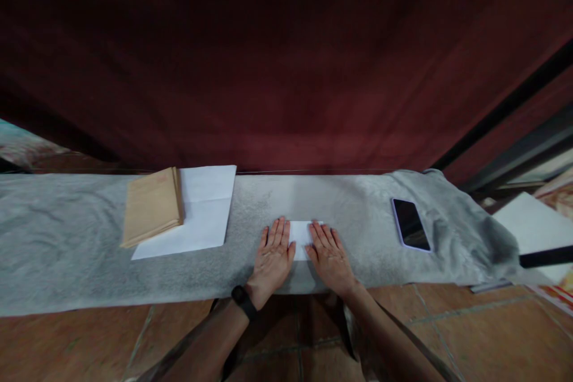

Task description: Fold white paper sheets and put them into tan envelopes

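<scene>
A small folded white paper [301, 237] lies on the grey cloth-covered table [67, 239] in front of me. My left hand [272, 256] rests flat on its left part, fingers straight and close together. My right hand [330, 255] lies flat on its right part in the same way. Only a strip of the paper shows between the two hands. A black band sits on my left wrist.
At the left lie a stack of brown envelopes [151, 205] on white sheets [201, 209]. A dark phone [410, 224] lies face up at the right. A dark red curtain [286, 71] hangs behind the table. White sheets [532, 227] sit far right. Tiled floor [447, 328] below.
</scene>
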### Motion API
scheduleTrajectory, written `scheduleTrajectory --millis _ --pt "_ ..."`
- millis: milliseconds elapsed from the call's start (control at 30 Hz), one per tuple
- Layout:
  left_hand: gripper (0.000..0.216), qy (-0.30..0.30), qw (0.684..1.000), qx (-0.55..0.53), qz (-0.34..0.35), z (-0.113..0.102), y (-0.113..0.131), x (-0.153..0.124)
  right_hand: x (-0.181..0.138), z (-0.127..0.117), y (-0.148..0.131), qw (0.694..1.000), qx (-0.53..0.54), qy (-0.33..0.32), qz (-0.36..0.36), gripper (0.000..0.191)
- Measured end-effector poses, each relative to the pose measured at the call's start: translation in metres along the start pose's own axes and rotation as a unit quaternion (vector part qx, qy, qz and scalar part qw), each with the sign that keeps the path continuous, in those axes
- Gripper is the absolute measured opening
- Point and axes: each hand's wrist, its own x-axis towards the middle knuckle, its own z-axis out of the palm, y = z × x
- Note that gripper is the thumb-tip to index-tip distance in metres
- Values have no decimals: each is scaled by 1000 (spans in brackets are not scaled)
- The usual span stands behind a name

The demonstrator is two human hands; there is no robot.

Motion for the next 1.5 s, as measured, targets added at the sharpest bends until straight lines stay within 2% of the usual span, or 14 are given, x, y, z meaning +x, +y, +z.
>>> scheduleTrajectory --millis 333,633,800,1000,1500 --pt "58 11 1000 6 -18 4 -9 1 -1 -4 0 1000 3 -9 7 55" --pt "56 17 999 7 -42 -1 -10 4 0 -5 0 1000 13 -12 15 54" --pt "56 55 998 -2 -22 1 -2 11 0 -4 -1 1000 9 -21 20 56" --pt "53 62 995 -31 65 5 17 14 -1 -1 -2 1000 2 -15 24 53" --pt "58 65 997 -10 28 6 9 8 -7 0 13 999 -12 -5 31 54"
